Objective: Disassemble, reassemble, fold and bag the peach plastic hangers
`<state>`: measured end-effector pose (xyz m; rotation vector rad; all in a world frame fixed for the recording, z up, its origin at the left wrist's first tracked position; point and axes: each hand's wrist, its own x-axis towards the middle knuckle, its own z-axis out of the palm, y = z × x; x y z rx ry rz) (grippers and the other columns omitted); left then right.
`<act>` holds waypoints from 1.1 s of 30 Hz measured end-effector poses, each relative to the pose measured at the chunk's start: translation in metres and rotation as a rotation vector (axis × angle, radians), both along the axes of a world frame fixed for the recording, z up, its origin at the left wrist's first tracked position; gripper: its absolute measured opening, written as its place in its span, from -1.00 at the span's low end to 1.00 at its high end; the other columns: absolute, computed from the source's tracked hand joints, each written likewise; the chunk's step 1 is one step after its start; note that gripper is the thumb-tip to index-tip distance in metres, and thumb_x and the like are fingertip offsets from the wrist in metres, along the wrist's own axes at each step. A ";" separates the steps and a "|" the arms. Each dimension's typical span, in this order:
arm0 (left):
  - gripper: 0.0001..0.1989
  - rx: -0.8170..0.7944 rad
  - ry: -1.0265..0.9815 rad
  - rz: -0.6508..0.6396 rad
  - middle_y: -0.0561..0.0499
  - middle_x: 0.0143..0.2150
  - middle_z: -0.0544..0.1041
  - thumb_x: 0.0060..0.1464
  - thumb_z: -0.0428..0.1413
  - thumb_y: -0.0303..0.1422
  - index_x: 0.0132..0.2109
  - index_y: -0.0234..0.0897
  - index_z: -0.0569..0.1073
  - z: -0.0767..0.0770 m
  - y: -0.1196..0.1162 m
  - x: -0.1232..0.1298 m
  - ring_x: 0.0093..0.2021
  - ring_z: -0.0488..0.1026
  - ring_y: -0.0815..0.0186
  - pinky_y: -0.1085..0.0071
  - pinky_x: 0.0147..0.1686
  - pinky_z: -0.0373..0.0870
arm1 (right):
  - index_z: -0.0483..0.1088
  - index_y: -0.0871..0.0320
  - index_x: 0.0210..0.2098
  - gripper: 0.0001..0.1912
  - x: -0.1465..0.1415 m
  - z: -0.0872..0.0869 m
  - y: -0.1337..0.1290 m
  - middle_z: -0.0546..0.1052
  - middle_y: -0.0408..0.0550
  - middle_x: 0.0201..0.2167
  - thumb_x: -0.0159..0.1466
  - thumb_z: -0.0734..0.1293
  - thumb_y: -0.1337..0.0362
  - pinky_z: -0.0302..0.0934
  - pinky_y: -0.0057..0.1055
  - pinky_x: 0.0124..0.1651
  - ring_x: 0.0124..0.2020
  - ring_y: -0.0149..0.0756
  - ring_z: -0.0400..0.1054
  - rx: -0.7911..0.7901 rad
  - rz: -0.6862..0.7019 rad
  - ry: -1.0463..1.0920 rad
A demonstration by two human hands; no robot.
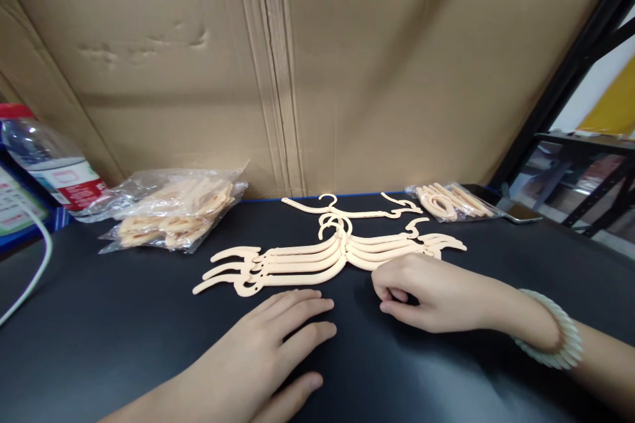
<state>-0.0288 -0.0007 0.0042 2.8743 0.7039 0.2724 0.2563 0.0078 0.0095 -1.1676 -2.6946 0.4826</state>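
Several cream plastic folding hangers [297, 279] lie in an overlapping stack on the black tabletop, their hooks gathered at the middle. Behind them is another cream hanger [360, 214], apart from the stack, with a curved piece at its right end. My left hand [278, 337] rests palm down in front of the stack, fingers stretched out and holding nothing. Curled into a loose fist, my right hand [421, 291] is at the stack's right arms, covering part of them; nothing shows in its fingers. Whether it touches the front hanger I cannot tell. A pale beaded bracelet [560, 330] circles my right wrist.
At the back left, a clear bag [173, 211] of cream hanger parts lies by a red-capped bottle [69, 178]. Another bag of parts [446, 201] and a dark flat object [520, 213] are back right. A white cable [44, 238] curves at left. Cardboard [397, 79] walls the rear.
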 end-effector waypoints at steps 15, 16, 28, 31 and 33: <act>-0.59 -0.033 0.048 0.005 -0.04 0.29 0.32 0.23 0.01 -0.32 0.22 -0.09 0.33 0.000 0.002 0.001 0.26 0.27 0.05 0.11 0.18 0.32 | 0.20 0.14 -0.47 -0.85 -0.001 0.000 0.001 0.31 -0.28 -0.54 0.14 0.28 0.44 -0.03 -0.52 -0.45 -0.53 -0.50 0.09 0.002 -0.002 0.009; -0.59 -0.036 0.044 0.001 -0.04 0.29 0.32 0.23 0.01 -0.32 0.22 -0.10 0.33 0.000 0.002 0.001 0.26 0.27 0.05 0.11 0.18 0.31 | 0.20 0.14 -0.47 -0.84 -0.001 0.000 0.001 0.30 -0.28 -0.54 0.14 0.29 0.45 -0.03 -0.52 -0.45 -0.53 -0.50 0.09 0.001 -0.002 0.010; -0.61 -0.025 -0.055 0.020 -0.02 0.22 0.41 0.14 0.09 -0.38 0.13 -0.08 0.42 0.003 0.000 0.004 0.20 0.34 0.12 0.23 0.17 0.33 | 0.31 0.15 -0.45 -0.87 0.010 0.002 0.015 0.35 -0.24 -0.55 0.25 0.28 0.33 0.05 -0.53 -0.46 -0.54 -0.49 0.18 0.060 -0.044 0.172; -0.62 -0.019 -0.051 0.032 -0.01 0.21 0.42 0.15 0.09 -0.37 0.11 -0.07 0.43 0.003 0.000 0.002 0.19 0.35 0.13 0.24 0.15 0.35 | 0.37 0.15 -0.36 -0.86 0.040 0.002 0.041 0.47 -0.13 -0.46 0.30 0.21 0.29 0.16 -0.48 -0.37 -0.45 -0.40 0.32 0.284 -0.299 0.234; -0.63 -0.024 -0.049 0.044 -0.02 0.21 0.42 0.15 0.08 -0.37 0.11 -0.06 0.43 0.003 0.000 0.002 0.18 0.36 0.12 0.22 0.14 0.36 | 0.41 0.15 -0.30 -0.87 0.066 0.000 0.063 0.52 -0.08 -0.42 0.28 0.21 0.31 0.20 -0.40 -0.28 -0.37 -0.30 0.38 0.454 -0.488 0.083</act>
